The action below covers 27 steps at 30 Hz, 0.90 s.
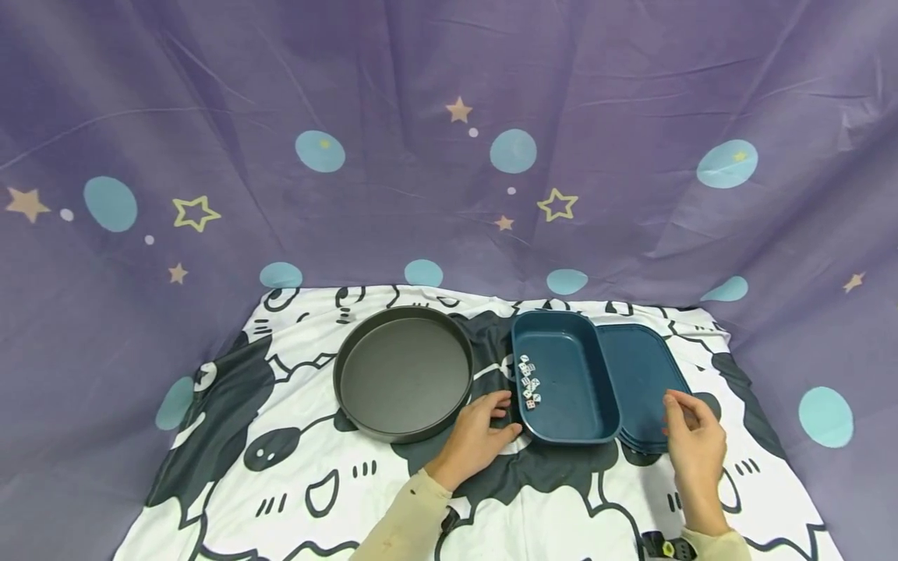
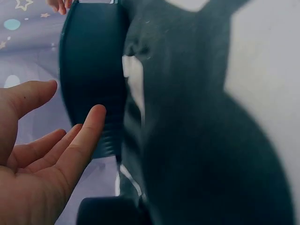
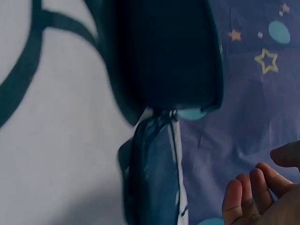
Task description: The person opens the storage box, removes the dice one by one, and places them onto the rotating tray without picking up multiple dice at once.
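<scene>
A deep blue rectangular box (image 1: 564, 382) stands on the cloth, its outer wall (image 2: 93, 61) filling much of the left wrist view. Several small white dice (image 1: 528, 383) lie in a loose row along the inside of its left wall. Just left of that wall is my left hand (image 1: 480, 432), thumb and fingers spread apart with nothing between them, as the left hand (image 2: 51, 154) also shows up close. My right hand (image 1: 694, 444) hovers by the lower right edge of a flat blue lid (image 1: 638, 374). In the right wrist view the right hand (image 3: 262, 192) has loosely bent fingers and holds nothing.
A round dark grey pan (image 1: 405, 374) sits left of the box, near my left forearm. The lid lies against the box's right side. A black-and-white cartoon cloth (image 1: 547, 522) covers the table, and a purple curtain (image 1: 421, 70) with stars hangs behind it.
</scene>
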### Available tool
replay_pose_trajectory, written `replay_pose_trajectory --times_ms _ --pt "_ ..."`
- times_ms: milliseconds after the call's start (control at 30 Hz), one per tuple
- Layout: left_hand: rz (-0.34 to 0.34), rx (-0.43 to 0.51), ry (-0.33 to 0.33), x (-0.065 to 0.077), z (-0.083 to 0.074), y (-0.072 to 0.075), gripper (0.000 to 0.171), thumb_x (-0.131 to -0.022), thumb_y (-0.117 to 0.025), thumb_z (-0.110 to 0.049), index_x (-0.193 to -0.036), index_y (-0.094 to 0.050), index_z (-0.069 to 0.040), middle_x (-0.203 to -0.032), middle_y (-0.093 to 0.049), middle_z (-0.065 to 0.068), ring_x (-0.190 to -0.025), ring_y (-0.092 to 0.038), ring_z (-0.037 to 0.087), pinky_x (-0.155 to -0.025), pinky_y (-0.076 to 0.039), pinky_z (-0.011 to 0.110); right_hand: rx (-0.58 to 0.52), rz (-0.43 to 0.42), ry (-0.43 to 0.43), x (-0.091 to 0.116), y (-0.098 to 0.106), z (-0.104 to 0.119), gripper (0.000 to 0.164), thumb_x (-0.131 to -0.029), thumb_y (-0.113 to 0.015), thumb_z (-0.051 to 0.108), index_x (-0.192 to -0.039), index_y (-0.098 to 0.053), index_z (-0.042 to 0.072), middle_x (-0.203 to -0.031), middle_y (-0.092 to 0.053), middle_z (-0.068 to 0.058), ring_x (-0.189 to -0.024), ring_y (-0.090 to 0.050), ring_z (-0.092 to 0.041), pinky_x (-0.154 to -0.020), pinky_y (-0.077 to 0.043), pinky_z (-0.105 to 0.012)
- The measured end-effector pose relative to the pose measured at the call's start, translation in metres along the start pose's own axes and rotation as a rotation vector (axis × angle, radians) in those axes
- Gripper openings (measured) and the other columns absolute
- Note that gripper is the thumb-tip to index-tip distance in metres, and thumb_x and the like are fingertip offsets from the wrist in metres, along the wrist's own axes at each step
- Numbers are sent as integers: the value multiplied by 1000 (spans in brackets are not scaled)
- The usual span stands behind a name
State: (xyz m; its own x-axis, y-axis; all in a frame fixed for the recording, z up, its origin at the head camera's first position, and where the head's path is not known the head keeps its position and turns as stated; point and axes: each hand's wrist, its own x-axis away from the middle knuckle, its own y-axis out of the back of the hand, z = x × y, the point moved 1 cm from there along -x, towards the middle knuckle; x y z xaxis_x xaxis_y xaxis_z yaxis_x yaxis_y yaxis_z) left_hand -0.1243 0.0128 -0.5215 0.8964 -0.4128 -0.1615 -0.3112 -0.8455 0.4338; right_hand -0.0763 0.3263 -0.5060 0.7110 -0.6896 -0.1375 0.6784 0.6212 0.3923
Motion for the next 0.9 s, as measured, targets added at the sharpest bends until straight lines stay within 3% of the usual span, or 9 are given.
replay_pose_trajectory --times_ms 167,467,733,900 --pt "-29 9 27 8 -6 17 47 -94 -72 -15 -136 -56 -1 -128 -61 16 -111 -64 31 -82 -56 27 11 39 95 3 -7 17 28 -99 -66 25 -116 -71 4 -92 -67 15 -75 -61 3 -60 -48 -11" --pt "-96 -25 47 31 -3 55 48 -95 -71 -17 -138 -55 -1 -132 -58 14 -114 -62 32 -81 -55 24 30 102 227 7 -18 37 21 -96 -70 22 -112 -75 8 -99 -70 0 -78 -62 2 -61 -48 -11" --pt "-253 -132 26 45 0 89 44 -91 -76 -13 -131 -61 -5 -126 -63 12 -107 -65 31 -79 -56 26 65 177 305 3 -27 50 23 -95 -71 24 -114 -74 10 -106 -70 -4 -88 -60 4 -71 -45 -10" --pt "-335 -209 64 50 5 109 45 -88 -79 -12 -130 -63 -6 -123 -65 9 -105 -66 27 -77 -57 27 68 239 329 -4 -37 57 27 -96 -71 27 -117 -73 11 -109 -69 -2 -92 -60 0 -76 -46 -12"
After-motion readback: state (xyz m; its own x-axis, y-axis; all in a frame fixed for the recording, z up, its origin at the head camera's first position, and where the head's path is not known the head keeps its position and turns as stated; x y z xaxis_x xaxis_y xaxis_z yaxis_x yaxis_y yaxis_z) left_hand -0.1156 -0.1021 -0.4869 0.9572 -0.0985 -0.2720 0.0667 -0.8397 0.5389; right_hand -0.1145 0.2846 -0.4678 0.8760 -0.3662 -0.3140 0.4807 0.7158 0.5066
